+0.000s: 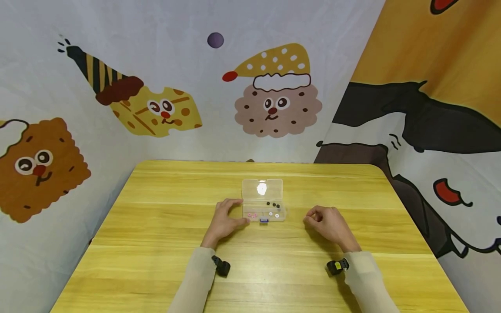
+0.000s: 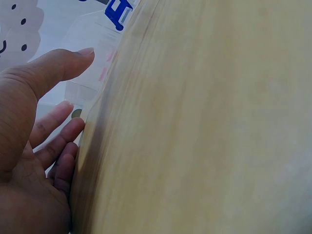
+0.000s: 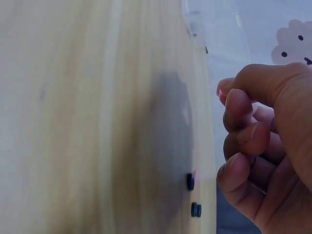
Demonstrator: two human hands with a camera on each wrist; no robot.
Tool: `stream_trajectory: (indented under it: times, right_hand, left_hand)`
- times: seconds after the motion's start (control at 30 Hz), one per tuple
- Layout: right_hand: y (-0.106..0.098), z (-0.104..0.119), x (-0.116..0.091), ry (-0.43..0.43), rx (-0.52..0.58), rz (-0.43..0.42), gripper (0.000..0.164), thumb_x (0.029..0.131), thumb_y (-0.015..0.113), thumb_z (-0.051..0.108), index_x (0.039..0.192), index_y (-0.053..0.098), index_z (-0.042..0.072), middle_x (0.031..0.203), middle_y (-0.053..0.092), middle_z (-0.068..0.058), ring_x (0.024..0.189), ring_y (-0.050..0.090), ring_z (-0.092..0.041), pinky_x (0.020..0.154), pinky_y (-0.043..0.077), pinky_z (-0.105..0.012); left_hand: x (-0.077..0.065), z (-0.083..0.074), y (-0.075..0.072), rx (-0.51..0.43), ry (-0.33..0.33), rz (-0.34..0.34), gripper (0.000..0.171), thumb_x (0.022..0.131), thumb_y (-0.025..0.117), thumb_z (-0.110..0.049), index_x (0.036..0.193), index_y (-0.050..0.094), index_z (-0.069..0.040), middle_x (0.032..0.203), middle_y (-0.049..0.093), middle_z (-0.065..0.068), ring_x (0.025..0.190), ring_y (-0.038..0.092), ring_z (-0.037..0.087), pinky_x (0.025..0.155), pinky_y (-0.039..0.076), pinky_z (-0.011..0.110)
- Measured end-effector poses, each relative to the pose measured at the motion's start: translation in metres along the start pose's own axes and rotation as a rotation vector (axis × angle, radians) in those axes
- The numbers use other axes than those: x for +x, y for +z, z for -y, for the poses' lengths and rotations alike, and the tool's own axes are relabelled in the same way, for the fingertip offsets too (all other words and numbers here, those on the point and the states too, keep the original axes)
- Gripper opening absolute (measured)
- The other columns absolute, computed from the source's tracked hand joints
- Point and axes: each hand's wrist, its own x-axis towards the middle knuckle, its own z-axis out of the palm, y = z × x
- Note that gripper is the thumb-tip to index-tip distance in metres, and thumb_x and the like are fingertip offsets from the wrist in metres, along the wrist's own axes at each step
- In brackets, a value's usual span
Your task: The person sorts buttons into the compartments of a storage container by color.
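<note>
A clear plastic compartment box [image 1: 264, 209] stands on the table with its lid [image 1: 250, 190] raised. Small pink buttons [image 1: 252, 215] lie in its front left part, white buttons [image 1: 277, 215] to their right and black buttons [image 1: 274, 204] behind. My left hand [image 1: 224, 221] holds the box's left end, thumb at the front corner and index finger toward the hinge. To the right of the box, my right hand [image 1: 328, 223] is above the table with curled fingers. In the right wrist view, a small pink button [image 3: 220, 91], mostly hidden, is pinched between thumb and index finger.
Two black buttons [image 3: 190, 182] and a bit of pink [image 3: 196, 176] lie on the table below my right hand in the right wrist view. A blue latch [image 1: 264, 221] is on the box's front. A printed cloth [image 1: 176, 26] hangs behind the wooden table [image 1: 274, 274].
</note>
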Motion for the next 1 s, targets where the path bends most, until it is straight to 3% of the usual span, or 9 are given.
stream_trajectory:
  times: [0.63,1.0]
  right_hand:
    - [0.006,0.039,0.018,-0.015,0.113,0.017,0.008,0.095,0.073,0.025,0.096,0.074,0.017,0.066,0.061,0.005,0.053,0.048,-0.011,0.048,0.039,-0.024]
    - [0.013,0.060,0.030,-0.078,0.132,0.014,0.006,0.095,0.073,0.022,0.096,0.075,0.017,0.064,0.058,0.005,0.050,0.044,-0.008,0.046,0.036,-0.022]
  left_hand:
    - [0.001,0.002,0.001,0.000,0.004,-0.001,0.065,0.078,0.089,-0.027,0.137,0.063,-0.018,0.140,0.060,0.003,0.134,0.041,0.027,0.119,0.033,0.057]
    - [0.000,0.000,0.000,0.001,0.005,-0.003,0.066,0.077,0.089,-0.026,0.137,0.063,-0.018,0.139,0.060,0.002,0.135,0.040,0.027,0.119,0.033,0.058]
